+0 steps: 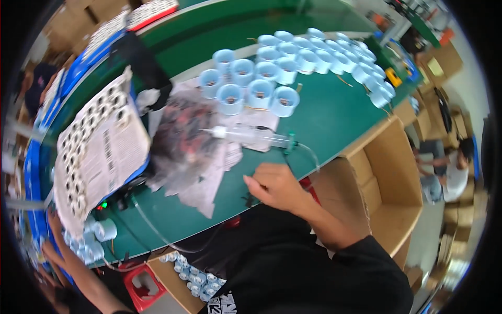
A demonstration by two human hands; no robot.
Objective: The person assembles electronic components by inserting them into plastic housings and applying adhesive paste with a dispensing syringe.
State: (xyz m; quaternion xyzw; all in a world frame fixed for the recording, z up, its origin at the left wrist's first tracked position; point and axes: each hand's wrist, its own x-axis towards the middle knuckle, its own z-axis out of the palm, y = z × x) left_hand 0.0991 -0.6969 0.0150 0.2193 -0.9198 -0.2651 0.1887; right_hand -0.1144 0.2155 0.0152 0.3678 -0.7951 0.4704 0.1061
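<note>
My right hand [277,186] is loosely curled over the near edge of the green table, thumb pointing left, with nothing visible in it. Just beyond lies a large clear syringe [253,137] with a white tip and a green end joined to a thin tube. My left hand [55,243] reaches to the far left, fingers apart, beside light blue cups [94,238] and a sheet-covered tray [112,152] of small dark-centred parts. What its fingertips touch is unclear. More light blue cups [260,94] with dark pieces inside stand beyond the syringe.
Crumpled paper [204,191] and a blurred dark-red bundle in plastic [185,131] lie mid-table. Rows of blue cups [319,55] fill the far right. An open cardboard box [389,178] stands at right; another box [164,275] with small blue-white parts is below, beside a red stool [133,293].
</note>
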